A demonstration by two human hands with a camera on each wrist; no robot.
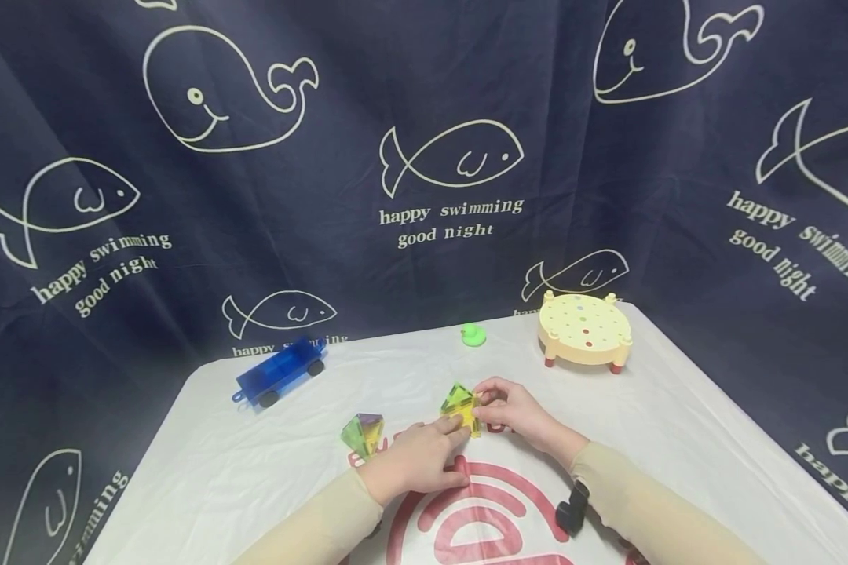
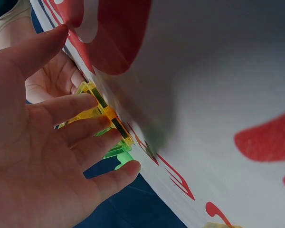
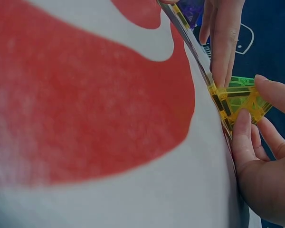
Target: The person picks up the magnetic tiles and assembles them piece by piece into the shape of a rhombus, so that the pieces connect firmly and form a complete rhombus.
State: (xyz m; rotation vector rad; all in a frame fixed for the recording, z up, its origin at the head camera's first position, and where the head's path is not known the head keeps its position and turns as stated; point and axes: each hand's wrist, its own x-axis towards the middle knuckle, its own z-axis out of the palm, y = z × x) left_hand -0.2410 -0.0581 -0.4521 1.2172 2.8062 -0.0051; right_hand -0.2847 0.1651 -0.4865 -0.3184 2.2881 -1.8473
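Note:
A small build of clear magnetic tiles stands mid-table, with a yellow tile (image 3: pixel 254 102) at the front and a green tile (image 1: pixel 458 393) behind it. My right hand (image 1: pixel 519 412) pinches a yellow tile at the build's right side between thumb and fingers. From the left, my left hand (image 1: pixel 420 457) reaches over with straight fingers, and its fingertips touch the yellow part; in the left wrist view the palm and spread fingers show. A second tile build (image 1: pixel 363 435), green, purple and yellow, sits just left of my left hand. The left fingers partly hide the held build.
A blue wheeled toy wagon (image 1: pixel 283 373) stands at the back left. Towards the rear are a green toy duck (image 1: pixel 473 336) and, farther right, a round cream toy table (image 1: pixel 585 328) with red feet. A dark whale-and-fish curtain (image 1: pixel 452 267) hangs behind the white tablecloth (image 1: pixel 205 455).

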